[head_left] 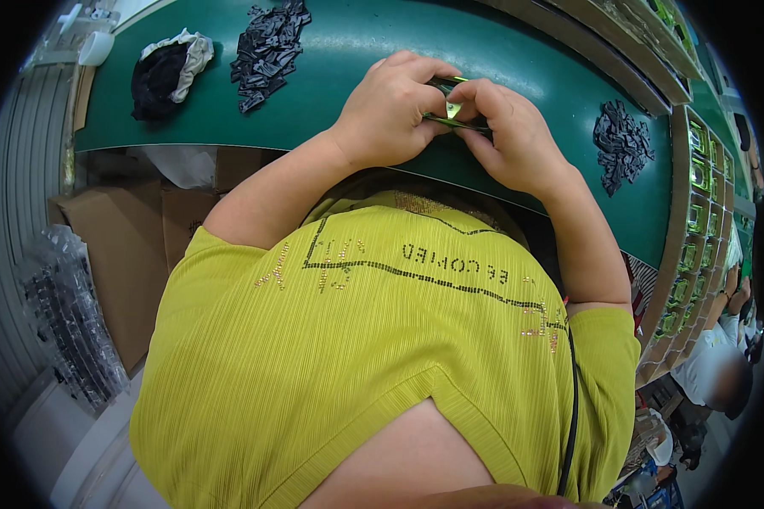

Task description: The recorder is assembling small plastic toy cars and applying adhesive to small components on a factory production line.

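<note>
Above the near edge of the green table [348, 51], both of my hands are closed on one small green-and-black part [452, 110]. It has dark, shiny edges and a bright yellow-green middle. My left hand [395, 110] grips its left side, fingers curled over the top. On the other side, my right hand [514, 131] pinches it between thumb and fingers. My fingers cover much of the part, so its full shape is hidden. Beyond my left hand lies a pile of small black strips [267, 55]. A second pile of black pieces [621, 146] lies right of my right hand.
A bundled black-and-white cloth [170, 76] sits at the table's far left. Along the right edge stands a divided tray [675, 161] holding several green parts. Cardboard boxes [119, 254] and a clear bag of dark strips [72, 318] are at lower left. Another person [709, 369] is at right.
</note>
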Tool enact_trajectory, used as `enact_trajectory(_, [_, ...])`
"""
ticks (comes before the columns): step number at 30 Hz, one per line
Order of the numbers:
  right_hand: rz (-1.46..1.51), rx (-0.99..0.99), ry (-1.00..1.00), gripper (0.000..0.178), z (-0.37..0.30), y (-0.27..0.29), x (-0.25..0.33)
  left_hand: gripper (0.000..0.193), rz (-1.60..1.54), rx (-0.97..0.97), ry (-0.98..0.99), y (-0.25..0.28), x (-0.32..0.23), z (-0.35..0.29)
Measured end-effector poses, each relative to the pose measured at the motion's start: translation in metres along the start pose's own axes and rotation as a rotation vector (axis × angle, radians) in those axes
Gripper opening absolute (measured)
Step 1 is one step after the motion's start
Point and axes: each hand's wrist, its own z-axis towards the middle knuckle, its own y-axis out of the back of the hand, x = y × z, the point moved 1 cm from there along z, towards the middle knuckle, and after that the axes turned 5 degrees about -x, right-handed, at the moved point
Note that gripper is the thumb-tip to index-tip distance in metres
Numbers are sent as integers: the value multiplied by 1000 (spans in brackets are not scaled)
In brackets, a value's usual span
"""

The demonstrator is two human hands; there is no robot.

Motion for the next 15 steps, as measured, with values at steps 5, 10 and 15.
enact_trajectory(5, [-131,-73,14,43,1,5,-11,13,15,21,91,0,3,9])
enact_trajectory(10, [-191,-44,25,52,11,14,-20,21,1,4,142,-6,1,24])
enact_trajectory(15, [-123,-135,125,53,22,32,-26,34,-159,164,275,3,22,47])
